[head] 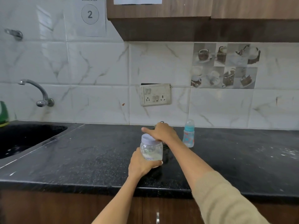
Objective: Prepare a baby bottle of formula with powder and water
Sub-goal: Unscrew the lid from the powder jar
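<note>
My left hand (pixel 142 162) grips a clear plastic jar (pixel 152 151) from the left side. The jar has a pale lilac lid (pixel 148 137) and white powder in its bottom, and it stands on the black counter (pixel 90 159). Palm down, my right hand (pixel 161 132) lies just behind and above the lid with its index finger stretched out to the left, touching the lid's back edge. A capped baby bottle (pixel 188 135) with a blue collar and printed pattern stands upright to the right of that hand, near the wall.
A steel knob (pixel 161 122) of a vessel shows behind my right hand; the rest is hidden. A black sink (pixel 24 138) with a wall tap (pixel 37 92) lies to the left. White powder specks (pixel 288 153) dust the counter at far right. A socket plate (pixel 155 94) is on the wall.
</note>
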`<state>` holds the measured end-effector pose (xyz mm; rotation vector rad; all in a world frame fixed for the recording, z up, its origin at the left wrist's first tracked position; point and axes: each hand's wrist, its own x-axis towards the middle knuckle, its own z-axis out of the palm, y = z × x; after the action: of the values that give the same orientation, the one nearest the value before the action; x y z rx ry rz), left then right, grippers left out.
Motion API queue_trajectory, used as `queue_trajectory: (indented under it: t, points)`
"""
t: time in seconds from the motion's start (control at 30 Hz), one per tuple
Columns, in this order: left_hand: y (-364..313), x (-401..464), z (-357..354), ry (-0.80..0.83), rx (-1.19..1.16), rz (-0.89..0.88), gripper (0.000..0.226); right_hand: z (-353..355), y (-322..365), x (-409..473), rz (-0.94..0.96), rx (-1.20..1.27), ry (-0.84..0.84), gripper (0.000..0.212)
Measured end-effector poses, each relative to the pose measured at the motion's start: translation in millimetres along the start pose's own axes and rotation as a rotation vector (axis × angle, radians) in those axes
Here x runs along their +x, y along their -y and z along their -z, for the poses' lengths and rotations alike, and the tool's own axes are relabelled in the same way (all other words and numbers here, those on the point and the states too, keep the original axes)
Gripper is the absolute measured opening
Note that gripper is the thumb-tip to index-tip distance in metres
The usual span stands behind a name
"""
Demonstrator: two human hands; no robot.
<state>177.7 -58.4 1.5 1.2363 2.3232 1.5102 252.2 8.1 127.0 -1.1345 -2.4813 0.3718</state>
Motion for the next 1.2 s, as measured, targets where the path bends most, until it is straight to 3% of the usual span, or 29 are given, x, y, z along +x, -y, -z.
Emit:
queue_trajectory:
  t: [0.07, 0.13, 0.33, 0.5, 0.67, 0.73, 0.83, 0.93, 1.1, 1.2]
  points:
    - [1.3, 0.9, -0.4, 0.005, -0.014, 0.025, 0.079, -2.2, 10.7, 0.1, -0.013, -0.171, -0.015, 0.07]
    - [3.2, 0.7, -0.5, 0.011, -0.022, 0.049, 0.089, -2.1, 16.9, 0.7, -0.003, -0.256, -0.009, 0.066]
    - [6.2, 2.0, 0.4, 0.02, -0.016, 0.059, 0.091, 7.7, 15.7, 12.2, 0.078, -0.18, 0.218, 0.042]
    - [7.2, 2.6, 0.0, 0.041, -0.011, 0.037, 0.089, 21.8, 12.2, 20.8, 0.205, -0.208, 0.517, 0.07]
    - [6.7, 1.8, 0.7, 0.04, -0.025, 0.05, 0.095, 17.0, 11.6, 23.3, 0.077, -0.29, 0.348, 0.081]
    - [6.7, 1.3, 0.7, 0.032, -0.019, 0.048, 0.096, 14.8, 11.1, 23.9, 0.034, -0.305, 0.319, 0.077]
    - [6.7, 0.5, 0.6, 0.032, -0.02, 0.053, 0.095, 19.1, 14.4, 22.4, 0.078, -0.292, 0.409, 0.06]
    - [6.8, 0.3, 1.0, 0.042, -0.035, 0.066, 0.093, 26.2, 19.9, 21.7, 0.164, -0.286, 0.518, 0.065]
    - [7.2, 1.0, 0.7, 0.044, -0.048, 0.075, 0.092, 30.1, 24.4, 21.3, 0.08, -0.395, 0.455, 0.081]
    - [7.3, 0.8, 1.0, 0.039, -0.056, 0.071, 0.091, 30.5, 22.9, 22.5, 0.101, -0.378, 0.443, 0.066]
